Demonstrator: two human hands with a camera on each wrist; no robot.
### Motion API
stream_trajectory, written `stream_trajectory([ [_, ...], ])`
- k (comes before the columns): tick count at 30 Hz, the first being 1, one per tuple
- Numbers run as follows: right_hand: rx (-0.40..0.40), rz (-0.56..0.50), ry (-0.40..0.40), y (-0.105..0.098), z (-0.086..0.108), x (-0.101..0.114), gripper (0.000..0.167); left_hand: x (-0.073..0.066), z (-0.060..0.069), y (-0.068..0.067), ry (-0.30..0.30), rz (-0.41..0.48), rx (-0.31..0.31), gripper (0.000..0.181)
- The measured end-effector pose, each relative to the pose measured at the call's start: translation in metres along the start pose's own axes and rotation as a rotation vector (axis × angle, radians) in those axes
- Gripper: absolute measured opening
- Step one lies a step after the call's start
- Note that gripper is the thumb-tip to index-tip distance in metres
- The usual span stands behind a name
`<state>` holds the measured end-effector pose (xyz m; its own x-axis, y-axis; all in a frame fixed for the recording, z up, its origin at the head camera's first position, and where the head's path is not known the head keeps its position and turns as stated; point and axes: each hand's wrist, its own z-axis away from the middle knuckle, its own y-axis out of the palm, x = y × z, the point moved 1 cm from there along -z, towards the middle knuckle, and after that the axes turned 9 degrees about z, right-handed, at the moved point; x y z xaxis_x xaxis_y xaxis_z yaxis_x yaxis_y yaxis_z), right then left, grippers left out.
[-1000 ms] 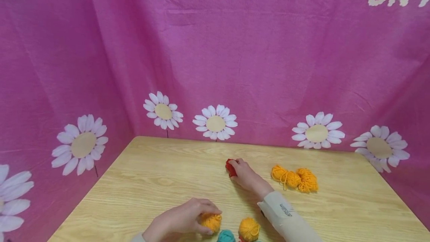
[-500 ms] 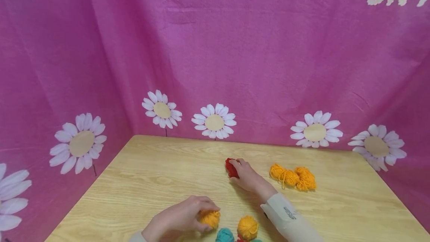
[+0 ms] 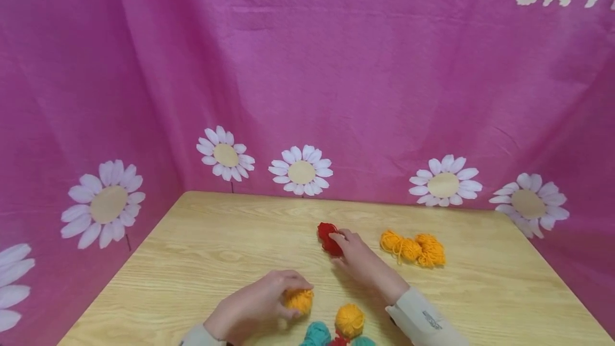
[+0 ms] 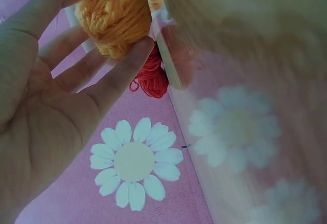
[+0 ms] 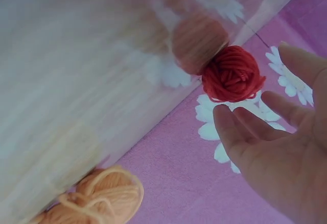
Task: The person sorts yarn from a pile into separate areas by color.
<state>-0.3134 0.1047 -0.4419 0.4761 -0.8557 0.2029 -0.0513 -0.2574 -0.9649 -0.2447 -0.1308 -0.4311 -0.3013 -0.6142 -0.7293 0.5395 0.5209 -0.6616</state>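
Observation:
My left hand (image 3: 261,299) pinches an orange ball of yarn (image 3: 300,301) between thumb and fingers, low over or on the table near the front. The left wrist view shows that same orange yarn ball (image 4: 113,17) between the fingertips. Farther back, a red ball of yarn (image 3: 329,239) rests on the table, with my right hand (image 3: 365,261) just to its right. In the right wrist view the fingers are spread beside the red yarn ball (image 5: 232,73), a small gap showing between them and it.
Several orange yarn balls (image 3: 410,250) lie in a row with loose strands at the right. Near the front edge sit another orange ball (image 3: 349,320), teal yarn balls (image 3: 317,333) and some red yarn (image 3: 338,339). A pink flowered cloth (image 3: 365,95) hangs behind the wooden table (image 3: 226,244).
My right hand has let go of the red yarn ball and drawn slightly back to the right, so more of the ball shows. My left hand keeps hold of its orange ball.

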Motion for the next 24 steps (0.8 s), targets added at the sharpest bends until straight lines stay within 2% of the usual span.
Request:
stream_trajectory([
  [8, -0.036, -0.016, -0.146, -0.008, 0.033, -0.002, 0.043, -0.001, -0.005, -0.001, 0.012, -0.065, -0.031, 0.049],
  [11, -0.015, -0.042, -0.171, -0.011, 0.047, -0.001, 0.041, -0.001, -0.010, -0.002, 0.051, -0.092, -0.042, 0.048],
  [17, 0.088, -0.083, -0.177, -0.019, 0.071, 0.003, 0.041, -0.003, -0.019, -0.003, 0.076, -0.102, -0.057, 0.048],
  [24, 0.256, -0.164, -0.183, -0.026, 0.091, 0.008, 0.046, -0.008, -0.035, -0.007, 0.176, -0.151, -0.081, 0.049],
])
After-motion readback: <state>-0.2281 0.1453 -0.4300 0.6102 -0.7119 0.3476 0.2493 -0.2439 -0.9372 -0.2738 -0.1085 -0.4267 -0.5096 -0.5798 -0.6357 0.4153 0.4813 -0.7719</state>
